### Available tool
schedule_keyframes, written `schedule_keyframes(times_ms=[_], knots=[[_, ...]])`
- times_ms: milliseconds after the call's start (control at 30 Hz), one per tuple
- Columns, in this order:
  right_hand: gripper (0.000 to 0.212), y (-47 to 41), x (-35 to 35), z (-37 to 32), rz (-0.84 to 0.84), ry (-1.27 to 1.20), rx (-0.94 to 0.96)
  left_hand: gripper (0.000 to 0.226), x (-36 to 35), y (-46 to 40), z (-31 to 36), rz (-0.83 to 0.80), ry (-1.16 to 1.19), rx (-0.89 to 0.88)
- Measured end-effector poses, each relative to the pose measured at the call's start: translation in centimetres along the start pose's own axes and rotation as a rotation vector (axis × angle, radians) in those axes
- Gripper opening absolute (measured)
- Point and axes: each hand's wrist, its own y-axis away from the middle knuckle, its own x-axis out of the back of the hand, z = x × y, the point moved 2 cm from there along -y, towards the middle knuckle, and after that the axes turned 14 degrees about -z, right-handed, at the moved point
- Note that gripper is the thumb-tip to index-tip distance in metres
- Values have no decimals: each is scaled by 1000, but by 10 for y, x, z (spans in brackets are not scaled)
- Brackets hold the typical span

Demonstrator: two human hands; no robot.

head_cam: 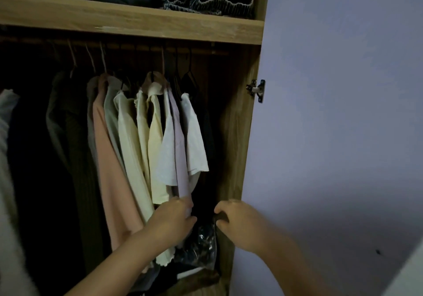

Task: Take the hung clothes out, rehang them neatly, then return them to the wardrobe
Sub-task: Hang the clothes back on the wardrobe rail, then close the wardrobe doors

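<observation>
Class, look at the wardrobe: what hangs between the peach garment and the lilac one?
In the head view, cream and pale yellow tops hang between the peach garment and the lilac garment.

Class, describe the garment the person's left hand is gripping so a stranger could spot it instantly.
Start at the wooden wardrobe and follow its row of hanging clothes to the right end. The lilac top hangs between two white tops, its hem gripped by the left hand; it alone is pale purple.

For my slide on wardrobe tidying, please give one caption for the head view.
Left hand grips a lilac garment on the rail while right hand pinches a dark garment beside it.
</observation>
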Motion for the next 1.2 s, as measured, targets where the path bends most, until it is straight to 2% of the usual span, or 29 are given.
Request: schedule_keyframes(times_ms=[167,400,567,733,833,933,1033,1133,1200], knots=[[33,40,-17,6,-26,-45,-85,39,-19,14,3,-90,-40,-100],[32,94,-30,17,-53,-83,-351,34,-51,26,23,-263,-62,-260],[34,155,-27,40,-8,-126,-534,28,-74,39,53,-320,-27,-340],[30,213,-17,69,69,-174,-620,28,-88,42,92,-348,0,-357],[28,233,-7,88,114,-172,-661,37,-92,40,116,-345,37,-348],[33,237,1,106,171,-192,-669,39,-95,38,139,-289,69,-331],[51,228,-1,125,216,-311,-632,40,-103,37,158,-232,88,-311],[69,215,-12,145,247,-429,-529,39,-116,37,167,-210,127,-276],[70,204,-20,156,289,-474,-429,37,-123,38,165,-200,162,-241]])
